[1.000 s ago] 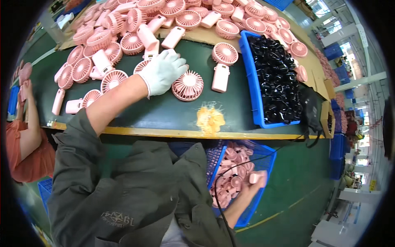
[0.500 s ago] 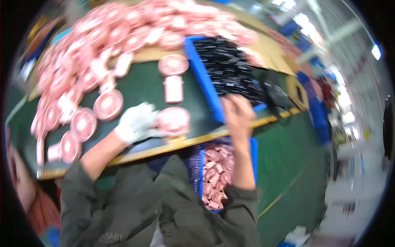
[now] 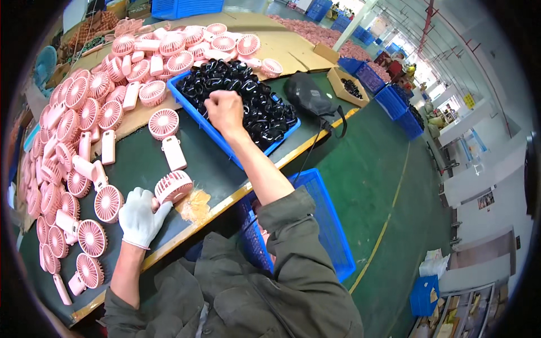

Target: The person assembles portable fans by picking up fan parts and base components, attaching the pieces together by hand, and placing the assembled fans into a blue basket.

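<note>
My left hand (image 3: 143, 217), in a white glove, is closed on a pink handheld fan (image 3: 173, 186) near the table's front edge. The fan's round grille is tilted up; the glove hides its handle. My right hand (image 3: 224, 111) is bare and reaches into a blue tray (image 3: 213, 135) heaped with glossy black plastic parts (image 3: 256, 93). Its fingers are curled in among the parts, and what they grip is hidden. Between the tray and the pile, another pink fan (image 3: 164, 124) lies flat, its handle pointing toward me.
Many pink fans (image 3: 88, 112) are heaped along the left and far side, partly on cardboard (image 3: 293, 53). Right of the tray lie a black pouch (image 3: 309, 94) with a strap and an open carton (image 3: 345, 87). Below the table edge stands a blue crate (image 3: 329, 225).
The view has turned. My right hand has moved from the tray's near edge in over the black parts. The fan in my left hand, earlier grille-up on the table, is now tilted.
</note>
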{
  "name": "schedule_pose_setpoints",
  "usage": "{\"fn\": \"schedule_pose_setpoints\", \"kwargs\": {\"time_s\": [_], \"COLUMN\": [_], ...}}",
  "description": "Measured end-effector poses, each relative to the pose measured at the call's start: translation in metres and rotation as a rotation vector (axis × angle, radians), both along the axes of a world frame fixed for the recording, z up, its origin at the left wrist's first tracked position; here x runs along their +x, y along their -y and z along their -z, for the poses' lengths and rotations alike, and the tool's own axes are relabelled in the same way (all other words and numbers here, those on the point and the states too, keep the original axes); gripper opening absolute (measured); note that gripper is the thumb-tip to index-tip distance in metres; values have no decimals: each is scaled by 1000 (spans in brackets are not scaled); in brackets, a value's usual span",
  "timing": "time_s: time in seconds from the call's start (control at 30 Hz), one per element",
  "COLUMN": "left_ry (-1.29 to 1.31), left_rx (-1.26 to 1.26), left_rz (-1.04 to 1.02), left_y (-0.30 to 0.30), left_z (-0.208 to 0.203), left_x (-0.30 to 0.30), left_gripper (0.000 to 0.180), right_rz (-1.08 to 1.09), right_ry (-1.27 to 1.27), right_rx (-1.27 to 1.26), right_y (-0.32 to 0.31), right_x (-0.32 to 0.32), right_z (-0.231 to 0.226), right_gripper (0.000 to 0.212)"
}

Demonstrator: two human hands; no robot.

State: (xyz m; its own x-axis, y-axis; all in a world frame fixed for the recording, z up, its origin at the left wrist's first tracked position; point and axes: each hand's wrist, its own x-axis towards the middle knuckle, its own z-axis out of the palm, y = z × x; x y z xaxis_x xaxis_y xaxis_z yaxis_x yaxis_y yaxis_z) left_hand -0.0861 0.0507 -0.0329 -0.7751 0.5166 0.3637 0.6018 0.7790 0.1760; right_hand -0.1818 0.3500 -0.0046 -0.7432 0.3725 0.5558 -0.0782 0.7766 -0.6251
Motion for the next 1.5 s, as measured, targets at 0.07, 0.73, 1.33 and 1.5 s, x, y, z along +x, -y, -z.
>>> {"fn": "schedule_pose_setpoints", "kwargs": {"time_s": [0.07, 0.73, 1.33, 1.5], "left_ry": [-7, 1029, 1241, 1346], "left_rx": [8, 1393, 1258, 1175], "left_rz": [35, 35, 15, -11], "left_y": [-1, 16, -5, -7], "left_z": [3, 31, 3, 2], "left_x": [-2, 0, 64, 66], "left_gripper": [35, 36, 31, 36], "right_rz": [24, 632, -581, -650], "right_ry": [-216, 409, -233, -377], "right_rx": [-32, -1004, -1352, -1494], "right_y": [9, 35, 154, 183], "right_x": [19, 439, 233, 229], "right_z": [-13, 217, 35, 63], "right_gripper": [17, 15, 30, 38]}}
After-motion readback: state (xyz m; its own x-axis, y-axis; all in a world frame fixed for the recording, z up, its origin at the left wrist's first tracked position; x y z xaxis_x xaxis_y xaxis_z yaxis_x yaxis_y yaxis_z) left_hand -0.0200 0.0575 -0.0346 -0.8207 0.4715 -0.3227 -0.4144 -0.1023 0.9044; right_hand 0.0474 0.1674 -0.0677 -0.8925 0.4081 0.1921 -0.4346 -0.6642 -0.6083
